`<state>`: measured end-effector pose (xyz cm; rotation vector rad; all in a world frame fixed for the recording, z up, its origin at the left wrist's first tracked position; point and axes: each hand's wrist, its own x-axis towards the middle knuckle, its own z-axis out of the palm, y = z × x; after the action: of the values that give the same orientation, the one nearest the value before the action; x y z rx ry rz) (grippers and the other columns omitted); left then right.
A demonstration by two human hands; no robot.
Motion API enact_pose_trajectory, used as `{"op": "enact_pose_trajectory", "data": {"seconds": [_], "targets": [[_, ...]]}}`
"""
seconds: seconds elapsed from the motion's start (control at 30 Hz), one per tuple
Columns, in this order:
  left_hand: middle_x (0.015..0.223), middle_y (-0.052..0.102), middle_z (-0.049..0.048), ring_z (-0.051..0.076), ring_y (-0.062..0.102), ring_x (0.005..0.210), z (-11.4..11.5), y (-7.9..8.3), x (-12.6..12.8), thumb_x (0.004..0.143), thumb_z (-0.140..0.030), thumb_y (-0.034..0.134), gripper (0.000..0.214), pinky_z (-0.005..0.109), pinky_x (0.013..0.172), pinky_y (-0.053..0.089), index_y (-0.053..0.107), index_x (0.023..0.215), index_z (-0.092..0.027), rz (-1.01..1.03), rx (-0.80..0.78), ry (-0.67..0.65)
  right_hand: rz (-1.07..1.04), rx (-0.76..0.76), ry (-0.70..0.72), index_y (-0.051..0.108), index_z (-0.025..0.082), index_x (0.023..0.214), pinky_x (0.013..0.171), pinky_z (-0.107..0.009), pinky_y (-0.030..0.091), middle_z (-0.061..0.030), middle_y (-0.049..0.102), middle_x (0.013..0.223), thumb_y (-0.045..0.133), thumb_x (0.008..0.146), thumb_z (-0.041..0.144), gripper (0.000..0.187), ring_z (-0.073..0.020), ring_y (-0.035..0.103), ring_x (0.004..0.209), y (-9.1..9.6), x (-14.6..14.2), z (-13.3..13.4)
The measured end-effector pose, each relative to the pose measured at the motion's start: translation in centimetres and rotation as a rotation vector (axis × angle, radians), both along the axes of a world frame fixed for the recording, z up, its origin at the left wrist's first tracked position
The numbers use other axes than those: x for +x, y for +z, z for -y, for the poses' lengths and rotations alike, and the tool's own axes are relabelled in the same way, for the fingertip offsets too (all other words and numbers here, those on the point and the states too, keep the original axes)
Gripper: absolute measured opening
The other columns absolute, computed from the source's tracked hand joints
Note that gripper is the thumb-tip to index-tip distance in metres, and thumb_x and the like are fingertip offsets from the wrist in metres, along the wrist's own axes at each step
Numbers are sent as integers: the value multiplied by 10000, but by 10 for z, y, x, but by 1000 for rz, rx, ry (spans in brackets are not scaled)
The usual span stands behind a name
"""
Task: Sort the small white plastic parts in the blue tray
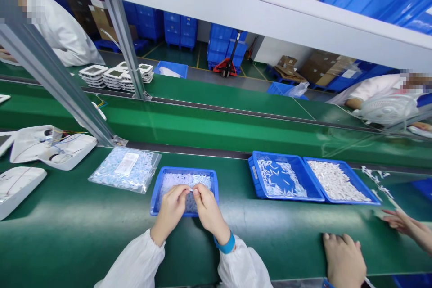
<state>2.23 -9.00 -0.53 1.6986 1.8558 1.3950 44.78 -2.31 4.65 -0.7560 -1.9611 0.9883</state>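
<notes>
My left hand [171, 209] and my right hand [208, 209] meet over a small blue tray [155, 195] of tiny white parts. The fingertips of both hands pinch one small white part [191, 190] between them. Both wrists come out of white sleeves, and a blue band [225, 246] sits on my right wrist. The tray rests on the green bench [84, 234] right in front of me.
A clear bag of white parts [125, 169] lies left of the tray. Two larger blue trays [285, 181] [339, 182] of white pieces sit to the right. White housings [50, 146] lie far left. Another person's hands [344, 258] rest at the bench's right edge. A green conveyor [216, 121] runs behind.
</notes>
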Motion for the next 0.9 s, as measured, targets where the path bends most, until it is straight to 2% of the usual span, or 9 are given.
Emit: {"op": "enact_pose_trajectory", "data": {"seconds": [0.07, 0.23, 0.3, 0.43, 0.6, 0.73, 0.9], "targets": [[851, 683, 35, 150, 642, 793, 0, 0, 0, 904, -209, 439, 197, 274, 736, 513, 633, 875, -189, -3, 7, 4, 26, -5, 45, 506, 251, 612, 497, -352, 318, -18, 510, 571, 326, 919, 424, 396, -227, 564, 678, 9, -6, 1], [920, 698, 63, 176, 648, 869, 0, 2, 0, 898, -216, 447, 209, 312, 783, 526, 642, 965, -181, -37, 29, -7, 59, 5, -5, 565, 211, 730, 544, -379, 389, -6, 593, 728, 159, 940, 295, 465, -252, 593, 812, 14, -9, 1], [905, 696, 65, 177, 646, 853, 0, 2, 0, 903, -218, 438, 213, 313, 768, 524, 641, 957, -179, -54, 22, -17, 76, 10, -34, 574, 222, 738, 528, -377, 381, -6, 603, 749, 201, 934, 250, 422, -260, 601, 815, 12, -7, 0], [813, 674, 48, 170, 631, 775, 0, 2, 0, 907, -218, 432, 206, 300, 706, 507, 632, 871, -181, -77, 10, -11, 66, 52, -76, 580, 304, 752, 465, -379, 340, 24, 599, 703, 396, 884, 218, 242, -280, 614, 764, 3, 3, -1], [771, 651, 39, 161, 607, 759, 1, 2, 0, 895, -161, 416, 230, 290, 696, 492, 632, 819, -181, -64, 35, -48, 78, 88, -99, 590, 321, 837, 454, -353, 309, 23, 601, 711, 385, 873, 194, 244, -271, 605, 727, -4, 12, -1], [730, 626, 35, 156, 576, 741, 2, -1, 0, 864, -82, 393, 266, 288, 685, 479, 634, 799, -176, -76, 61, -99, 82, 80, -116, 583, 320, 800, 441, -345, 287, 15, 590, 670, 366, 868, 181, 267, -265, 589, 682, -2, 11, -1], [715, 606, 38, 160, 543, 726, 2, -4, 1, 787, 5, 373, 307, 295, 682, 469, 624, 769, -170, -130, 65, -138, 60, 59, -114, 573, 336, 753, 457, -367, 334, 6, 561, 591, 465, 810, 176, 201, -257, 570, 649, 10, -5, 0]]}}
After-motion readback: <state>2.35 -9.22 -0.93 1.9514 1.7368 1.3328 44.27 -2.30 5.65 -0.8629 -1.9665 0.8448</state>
